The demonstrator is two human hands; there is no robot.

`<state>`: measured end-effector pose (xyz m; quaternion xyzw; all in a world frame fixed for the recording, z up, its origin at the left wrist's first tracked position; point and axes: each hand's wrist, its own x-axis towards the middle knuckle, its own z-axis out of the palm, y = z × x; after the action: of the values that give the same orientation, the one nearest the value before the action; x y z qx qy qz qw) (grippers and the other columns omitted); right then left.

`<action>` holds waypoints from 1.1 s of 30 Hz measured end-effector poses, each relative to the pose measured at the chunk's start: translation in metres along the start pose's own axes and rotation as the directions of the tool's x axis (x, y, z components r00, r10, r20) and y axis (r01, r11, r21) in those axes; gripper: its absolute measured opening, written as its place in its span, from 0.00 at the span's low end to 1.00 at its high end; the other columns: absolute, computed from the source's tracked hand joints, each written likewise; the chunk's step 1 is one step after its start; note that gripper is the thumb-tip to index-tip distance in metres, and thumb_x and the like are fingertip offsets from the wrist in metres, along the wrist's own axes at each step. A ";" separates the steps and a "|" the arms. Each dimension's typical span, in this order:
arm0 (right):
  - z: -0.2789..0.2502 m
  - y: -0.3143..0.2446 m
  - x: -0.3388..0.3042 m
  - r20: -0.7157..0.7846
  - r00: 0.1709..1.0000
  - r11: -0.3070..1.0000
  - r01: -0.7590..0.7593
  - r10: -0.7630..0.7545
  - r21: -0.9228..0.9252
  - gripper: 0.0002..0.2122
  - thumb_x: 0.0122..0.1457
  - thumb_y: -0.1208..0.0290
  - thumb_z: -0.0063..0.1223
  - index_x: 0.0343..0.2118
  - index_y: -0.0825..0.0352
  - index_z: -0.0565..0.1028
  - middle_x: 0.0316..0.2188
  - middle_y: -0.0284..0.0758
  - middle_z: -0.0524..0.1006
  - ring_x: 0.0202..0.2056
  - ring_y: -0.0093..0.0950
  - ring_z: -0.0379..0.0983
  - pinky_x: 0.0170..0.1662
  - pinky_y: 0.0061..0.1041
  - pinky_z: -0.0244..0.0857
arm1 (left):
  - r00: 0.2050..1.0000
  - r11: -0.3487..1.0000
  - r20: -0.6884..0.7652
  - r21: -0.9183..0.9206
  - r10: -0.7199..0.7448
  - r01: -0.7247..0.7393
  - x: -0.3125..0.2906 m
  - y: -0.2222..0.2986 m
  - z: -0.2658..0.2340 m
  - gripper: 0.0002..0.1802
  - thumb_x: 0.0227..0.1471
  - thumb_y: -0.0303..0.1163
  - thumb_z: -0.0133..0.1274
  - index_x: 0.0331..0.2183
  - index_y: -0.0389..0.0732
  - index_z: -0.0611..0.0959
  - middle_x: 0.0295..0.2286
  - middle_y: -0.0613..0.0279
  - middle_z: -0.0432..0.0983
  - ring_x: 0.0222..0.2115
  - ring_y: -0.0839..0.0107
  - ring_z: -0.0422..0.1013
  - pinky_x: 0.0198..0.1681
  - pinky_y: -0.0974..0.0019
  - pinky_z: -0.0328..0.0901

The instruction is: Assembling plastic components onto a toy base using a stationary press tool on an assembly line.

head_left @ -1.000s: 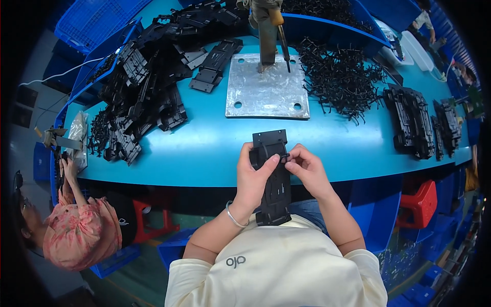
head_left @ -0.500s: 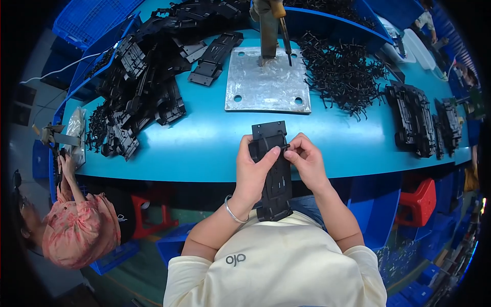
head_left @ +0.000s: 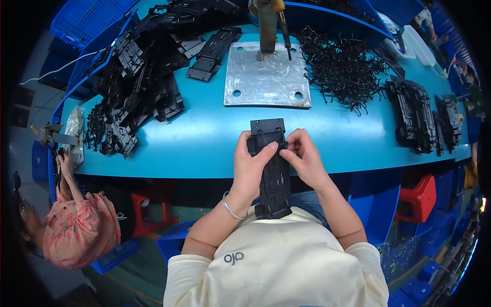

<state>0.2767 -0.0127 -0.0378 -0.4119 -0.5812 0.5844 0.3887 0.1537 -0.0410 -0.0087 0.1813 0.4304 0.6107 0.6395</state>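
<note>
A long black plastic tray-like part (head_left: pixel 275 176) is held upright in front of my shirt, its far end out over the table edge. My left hand (head_left: pixel 249 163) is closed round its left side, with the thumb pressed on its upper face. At the right edge of the part, my right hand (head_left: pixel 306 161) is closed in a pinch on a small black plastic piece, mostly hidden by the fingertips. Beyond the part lies a bare metal plate (head_left: pixel 245 94) with corner holes, bearing an upright post (head_left: pixel 267 36).
Similar black parts (head_left: pixel 135 77) are heaped at the left, and thin black pieces (head_left: pixel 340 66) at the right. Stacked black parts (head_left: pixel 409 115) stand farther right on the blue-green table (head_left: pixel 204 148). A co-worker (head_left: pixel 76 225) sits at left. A screwdriver-like tool (head_left: pixel 285 30) hangs by the post.
My right fingertips have moved in against the part's right edge, covering more of the small black piece. The left hand keeps its grip. The whole view has shifted slightly.
</note>
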 end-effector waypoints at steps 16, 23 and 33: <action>0.006 -0.018 0.002 0.004 0.998 0.937 -0.060 0.063 0.345 0.25 0.37 0.78 0.54 0.41 0.70 0.57 0.39 0.36 0.60 0.39 0.25 0.58 0.42 0.22 0.54 | 0.994 0.991 0.089 -0.110 -0.061 0.071 -0.008 0.008 0.005 0.16 0.40 0.23 0.46 0.33 0.37 0.60 0.26 0.59 0.66 0.24 0.77 0.66 0.24 0.76 0.64; -0.001 -0.018 -0.003 0.095 0.975 0.860 -0.222 0.201 0.459 0.20 0.39 0.80 0.51 0.38 0.71 0.60 0.33 0.34 0.66 0.36 0.21 0.62 0.39 0.19 0.57 | 0.911 0.354 0.330 0.844 0.247 -0.402 0.008 0.019 -0.018 0.22 0.34 0.30 0.52 0.35 0.35 0.65 0.32 0.56 0.63 0.34 0.68 0.62 0.31 0.69 0.59; 0.004 -0.018 0.000 -0.017 0.975 0.939 -0.209 0.222 0.272 0.16 0.40 0.78 0.52 0.33 0.71 0.61 0.30 0.34 0.67 0.32 0.20 0.63 0.35 0.19 0.59 | 0.925 0.637 0.341 0.678 0.170 -0.367 0.014 0.008 -0.037 0.06 0.34 0.23 0.51 0.22 0.35 0.72 0.37 0.56 0.60 0.28 0.73 0.65 0.32 0.74 0.60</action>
<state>0.2728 -0.0137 -0.0197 -0.4303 -0.4388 0.6867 0.3883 0.1186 -0.0375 -0.0275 0.5575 0.5230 0.4490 0.4628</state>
